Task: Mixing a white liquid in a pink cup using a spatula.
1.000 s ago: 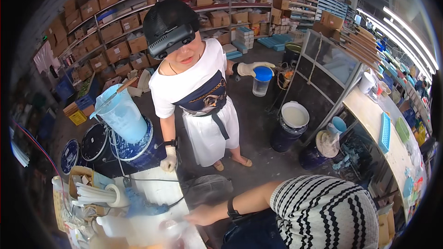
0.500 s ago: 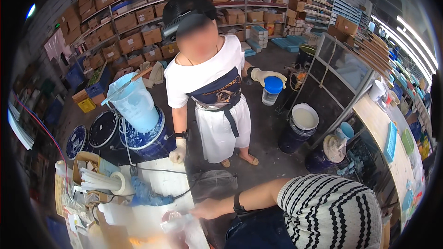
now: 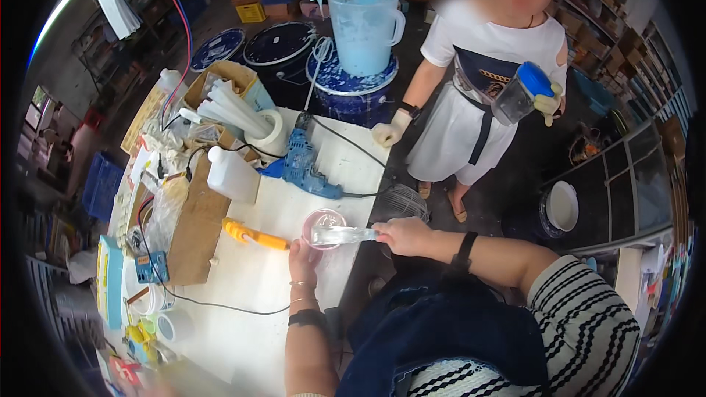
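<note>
My left hand is closed round the near side of a small pink cup at the edge of the white table. In my right hand is one end of a whitish, see-through piece that looks flat and long. It lies across the cup's mouth, its far end over the opening, and blur hides its exact kind. Left of the cup lies an orange-yellow tool. Behind it rest a blue power drill with a black cord and a white plastic bottle.
Across the table stands a co-worker, one gloved hand at its corner, the other holding a clear jar with a blue lid. A light-blue pitcher stands on a blue drum. Cardboard and clutter fill the left.
My view has turned left and down toward the table. My left hand now shows at the cup. The co-worker's jar is tilted and held closer to the body.
</note>
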Demonstrator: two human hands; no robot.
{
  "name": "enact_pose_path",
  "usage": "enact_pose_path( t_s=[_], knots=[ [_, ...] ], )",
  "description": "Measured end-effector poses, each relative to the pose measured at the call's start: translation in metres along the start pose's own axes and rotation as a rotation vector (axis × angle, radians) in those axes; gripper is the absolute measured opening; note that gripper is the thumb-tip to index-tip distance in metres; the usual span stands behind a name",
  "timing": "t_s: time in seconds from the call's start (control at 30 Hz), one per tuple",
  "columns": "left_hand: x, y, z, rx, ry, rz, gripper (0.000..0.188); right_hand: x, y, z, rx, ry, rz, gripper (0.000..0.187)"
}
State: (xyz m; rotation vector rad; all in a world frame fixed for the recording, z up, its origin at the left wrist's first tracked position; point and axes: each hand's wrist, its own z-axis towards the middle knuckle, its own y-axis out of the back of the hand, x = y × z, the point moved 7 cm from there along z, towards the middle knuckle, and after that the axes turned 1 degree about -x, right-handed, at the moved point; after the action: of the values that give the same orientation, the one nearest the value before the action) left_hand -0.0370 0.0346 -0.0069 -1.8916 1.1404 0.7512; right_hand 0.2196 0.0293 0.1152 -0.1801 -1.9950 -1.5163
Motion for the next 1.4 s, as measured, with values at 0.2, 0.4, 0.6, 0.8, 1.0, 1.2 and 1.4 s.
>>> enact_pose_path(
  t_s=[0.2,0.4,0.6,0.8,1.0,1.2,1.4],
  knots=[
    [0.001,0.0,-0.001,0.05,0.015,0.005,0.025,-0.011,0.021,-0.019,0.066,-0.054,-0.073,0.022],
    [0.003,0.002,0.002,0.051,0.028,0.02,0.024,-0.015,0.049,-0.043,0.117,-0.126,-0.158,0.022],
    [-0.001,-0.001,-0.002,0.056,0.016,0.026,0.025,-0.003,0.089,-0.056,-0.162,-0.051,0.023,0.025],
    [-0.012,-0.005,-0.008,-0.016,-0.103,0.15,0.015,0.018,0.078,-0.037,-0.065,-0.089,0.081,0.027],
    [-0.011,-0.007,-0.008,-0.066,-0.113,0.09,0.026,0.038,0.047,-0.013,-0.054,-0.006,0.038,0.033],
    [-0.005,-0.005,-0.007,-0.038,-0.08,0.134,0.029,0.047,0.033,0.004,0.196,-0.123,0.028,0.03],
    [-0.011,-0.006,-0.011,0.044,-0.069,0.103,0.024,0.057,0.104,0.001,0.126,-0.064,-0.121,0.024]
  ],
)
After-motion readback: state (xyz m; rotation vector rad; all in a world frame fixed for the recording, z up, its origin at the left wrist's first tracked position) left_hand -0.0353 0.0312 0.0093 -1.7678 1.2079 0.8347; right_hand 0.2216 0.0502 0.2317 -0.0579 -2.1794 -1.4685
